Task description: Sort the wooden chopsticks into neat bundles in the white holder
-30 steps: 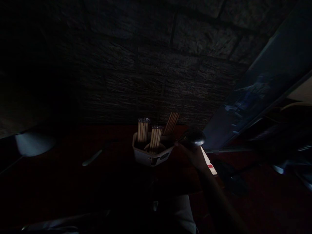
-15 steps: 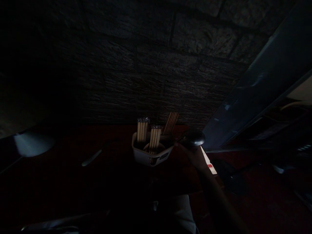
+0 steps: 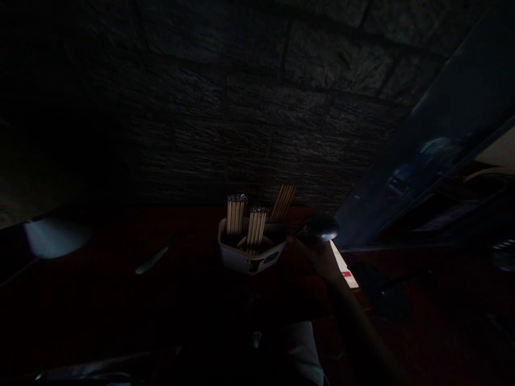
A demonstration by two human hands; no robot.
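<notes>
My right hand (image 3: 324, 260) reaches in from the lower right, its fingers mostly lost in shadow. They appear closed round a dark, shiny, rounded object (image 3: 324, 230), whose kind I cannot make out. Just left of the hand stands a light-coloured angular container (image 3: 237, 260), and the fingertips are near its right rim. Inside it are wrapped bundles of chopsticks, one at the left (image 3: 235, 217) and one in the middle (image 3: 256, 228). Loose chopsticks (image 3: 283, 201) lean out at the back right. My left hand is out of view.
A dark brick wall (image 3: 241, 107) rises behind the reddish table (image 3: 193, 225). A slim pale object (image 3: 153, 260) lies left of the container. A white-and-red card or packet (image 3: 344, 265) is beside my right forearm. A blue-grey post (image 3: 402, 161) stands at the right.
My right hand, the dark object and the container keep almost the same places. Only the blurred reflections on the post at the right have shifted, and the picture is slightly darker.
</notes>
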